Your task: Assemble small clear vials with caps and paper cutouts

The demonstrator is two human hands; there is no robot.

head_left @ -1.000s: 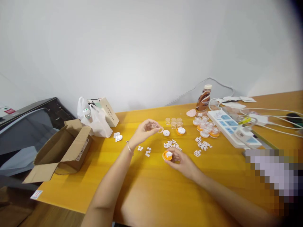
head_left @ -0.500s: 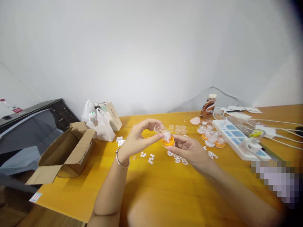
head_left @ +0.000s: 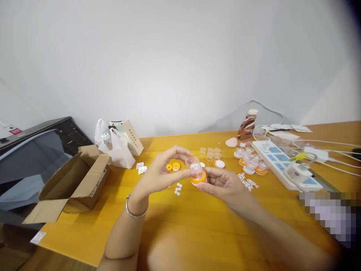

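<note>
Between the thumb and fingers of my left hand (head_left: 165,171) is a clear plastic cover (head_left: 193,162). It sits over a white part on an orange-and-white round base (head_left: 198,180), though I cannot tell whether it is fully seated. My right hand (head_left: 225,184) pinches that base from the right side. Just behind my left fingers lie small orange round bases (head_left: 176,166). Beyond my hands stand several clear covers (head_left: 210,154), with an orange-and-white base (head_left: 219,164) in front of them. Small white discs (head_left: 178,189) lie below my left hand.
Several covered round pieces (head_left: 251,162) cluster on the right beside a power strip (head_left: 282,163) with cables. White cut-out pieces (head_left: 248,183) lie near my right wrist. A brown drink bottle (head_left: 248,125) stands behind. On the left are an open cardboard box (head_left: 84,188) and a plastic bag (head_left: 121,150).
The clear cover has come down over the white part, against the orange base. My left hand has lowered a little, and the view has shifted slightly.
</note>
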